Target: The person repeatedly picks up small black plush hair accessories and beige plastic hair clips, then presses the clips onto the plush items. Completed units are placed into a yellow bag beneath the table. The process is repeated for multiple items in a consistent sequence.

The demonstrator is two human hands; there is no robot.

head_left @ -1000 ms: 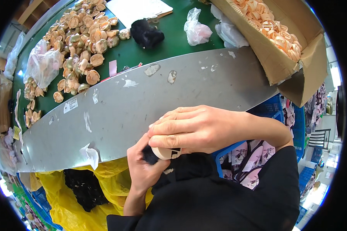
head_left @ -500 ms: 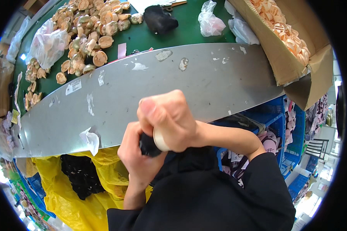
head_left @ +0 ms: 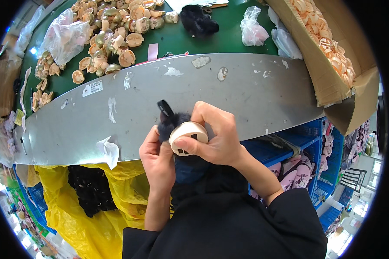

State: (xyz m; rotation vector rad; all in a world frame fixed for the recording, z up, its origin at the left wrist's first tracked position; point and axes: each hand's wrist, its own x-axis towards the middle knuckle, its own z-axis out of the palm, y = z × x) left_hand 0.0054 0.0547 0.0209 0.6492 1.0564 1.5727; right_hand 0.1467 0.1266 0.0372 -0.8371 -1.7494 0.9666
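Note:
Above the grey metal table edge, my two hands work on one small assembly. My right hand [head_left: 220, 134] is closed round a beige round plastic piece [head_left: 189, 131] with dark slots in its face, and its thumb presses on that face. Closed beside it, my left hand [head_left: 157, 157] grips a black furry piece [head_left: 167, 128]. A short black ribbon loop [head_left: 164, 108] sticks up from the fur. The plastic piece sits against the fur; whether the two are joined, I cannot tell.
Beige and gold plastic shells [head_left: 126, 58] lie heaped on the green surface, near a black furry item [head_left: 198, 22] and clear plastic bags [head_left: 252, 26]. A cardboard box [head_left: 324, 77] holds beige parts. Below the table are a yellow bag [head_left: 60, 198] of black pieces and blue crates [head_left: 320, 172].
My hands have separated from their tight stacked grip. The right hand has turned and moved right, showing the slotted plastic face, and the ribbon loop now shows. The view has shifted slightly.

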